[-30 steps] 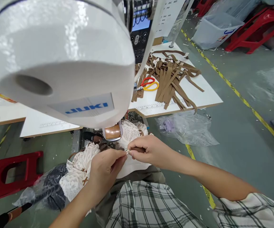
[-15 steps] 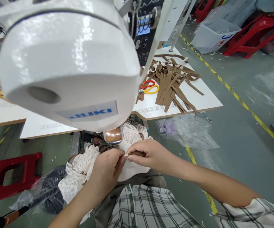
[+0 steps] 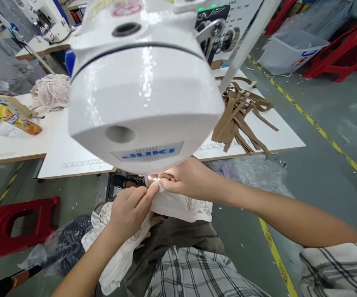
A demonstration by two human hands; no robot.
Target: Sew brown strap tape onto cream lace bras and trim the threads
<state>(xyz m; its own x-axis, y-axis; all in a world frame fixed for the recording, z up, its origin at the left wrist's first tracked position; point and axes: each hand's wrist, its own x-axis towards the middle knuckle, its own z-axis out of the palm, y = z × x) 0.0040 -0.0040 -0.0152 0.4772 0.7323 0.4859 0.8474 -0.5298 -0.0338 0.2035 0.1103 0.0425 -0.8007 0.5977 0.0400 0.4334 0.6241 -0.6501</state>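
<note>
A white lace-trimmed garment [image 3: 178, 207] lies over my lap, just below the sewing machine head [image 3: 147, 95]. My left hand [image 3: 132, 209] pinches its upper edge between thumb and fingers. Right beside it, my right hand [image 3: 186, 178] is closed on the same edge, its fingers curled close to the front of the machine. The machine's head hides the needle area, and only a sliver of its shiny copper-coloured bed end [image 3: 151, 179] shows beyond my fingertips. More white lace fabric [image 3: 116, 262] hangs down under my left forearm.
Brown strips [image 3: 237, 115] lie heaped on the white table [image 3: 285, 134] at right. On the left surface are a drink bottle [image 3: 14, 119] and pale lace [image 3: 51, 90]. A red stool [image 3: 47, 214] and dark plastic-wrapped bundle [image 3: 70, 243] stand left; clear plastic [image 3: 259, 171] lies right.
Both hands have moved forward, up to the machine's bed, drawing the white garment along. The view has shifted, so the machine appears further right and the scissors are now hidden.
</note>
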